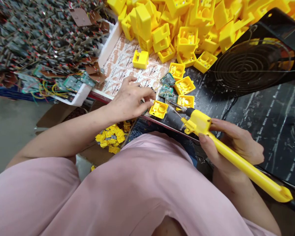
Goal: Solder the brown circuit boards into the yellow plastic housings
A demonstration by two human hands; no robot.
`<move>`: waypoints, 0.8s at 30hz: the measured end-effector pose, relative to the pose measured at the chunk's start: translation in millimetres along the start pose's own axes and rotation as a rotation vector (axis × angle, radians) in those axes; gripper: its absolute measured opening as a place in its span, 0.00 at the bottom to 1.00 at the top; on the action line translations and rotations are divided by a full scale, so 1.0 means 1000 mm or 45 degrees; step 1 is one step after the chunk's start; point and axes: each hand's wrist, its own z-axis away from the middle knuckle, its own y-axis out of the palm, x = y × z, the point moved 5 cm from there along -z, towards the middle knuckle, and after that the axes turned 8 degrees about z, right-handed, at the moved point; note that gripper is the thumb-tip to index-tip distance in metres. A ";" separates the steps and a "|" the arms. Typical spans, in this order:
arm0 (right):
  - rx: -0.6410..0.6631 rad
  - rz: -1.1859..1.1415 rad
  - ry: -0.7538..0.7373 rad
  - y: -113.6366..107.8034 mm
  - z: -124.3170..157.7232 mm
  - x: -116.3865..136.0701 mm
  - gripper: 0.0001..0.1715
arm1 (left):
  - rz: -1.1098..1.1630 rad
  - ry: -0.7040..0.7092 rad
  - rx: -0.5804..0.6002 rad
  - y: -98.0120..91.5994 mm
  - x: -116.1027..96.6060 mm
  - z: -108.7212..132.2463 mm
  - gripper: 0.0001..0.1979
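Observation:
My right hand (pixel 232 141) is wrapped round a yellow soldering gun (pixel 236 160), its metal tip pointing left over small green circuit boards. An open yellow plastic housing (pixel 158 109) with a speaker-like grille lies at the table's front edge, under the fingertips of my left hand (pixel 135 98). That hand's thumb and forefinger are drawn together at the housing's upper left corner; what they pinch is too small to make out. Just beyond are several circuit boards (pixel 167 79) with wires, lying beside a column of open yellow housings (pixel 185 86).
A heap of yellow housings (pixel 186 36) fills the back. At the right stands a black fan (pixel 250 65). A white foam tray (pixel 110 44) on the left holds many wired circuit boards (pixel 46 39). Below the table edge, a box contains small yellow parts (pixel 111 137).

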 end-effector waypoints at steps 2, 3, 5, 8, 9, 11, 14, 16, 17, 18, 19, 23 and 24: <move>-0.008 0.015 0.023 0.000 0.003 -0.004 0.25 | -0.017 -0.012 0.004 0.000 -0.001 -0.002 0.11; -0.027 0.018 0.031 -0.001 0.005 -0.005 0.25 | -0.031 -0.014 0.009 0.000 -0.002 -0.003 0.10; -0.066 0.006 0.041 -0.002 0.007 -0.006 0.26 | -0.057 -0.017 0.011 -0.001 -0.004 -0.005 0.11; -0.054 -0.087 0.048 -0.001 0.004 -0.002 0.28 | -0.079 -0.019 0.017 0.000 -0.008 -0.007 0.12; -0.038 -0.132 0.030 0.000 0.001 0.002 0.28 | -0.088 -0.018 0.017 0.001 -0.009 -0.008 0.11; 0.002 -0.189 -0.030 0.001 -0.005 0.011 0.25 | -0.106 -0.017 0.009 0.003 -0.009 -0.010 0.10; 0.101 -0.138 -0.167 0.005 -0.017 0.022 0.15 | -0.115 -0.020 -0.005 0.006 -0.008 -0.012 0.09; 0.138 -0.080 -0.245 0.006 -0.024 0.027 0.10 | -0.113 -0.016 -0.008 0.007 -0.007 -0.012 0.10; 0.146 -0.058 -0.269 0.007 -0.027 0.028 0.09 | -0.115 -0.014 -0.008 0.007 -0.007 -0.012 0.10; 0.157 -0.040 -0.283 0.008 -0.030 0.029 0.09 | -0.120 -0.010 -0.009 0.007 -0.007 -0.012 0.10; 0.161 -0.031 -0.304 0.009 -0.033 0.030 0.09 | -0.125 -0.005 -0.008 0.007 -0.008 -0.013 0.10; 0.240 0.012 -0.421 0.014 -0.038 0.036 0.10 | -0.133 0.022 -0.009 0.007 -0.010 -0.014 0.10; 0.247 0.024 -0.441 0.014 -0.038 0.036 0.10 | -0.134 0.026 -0.010 0.007 -0.010 -0.015 0.10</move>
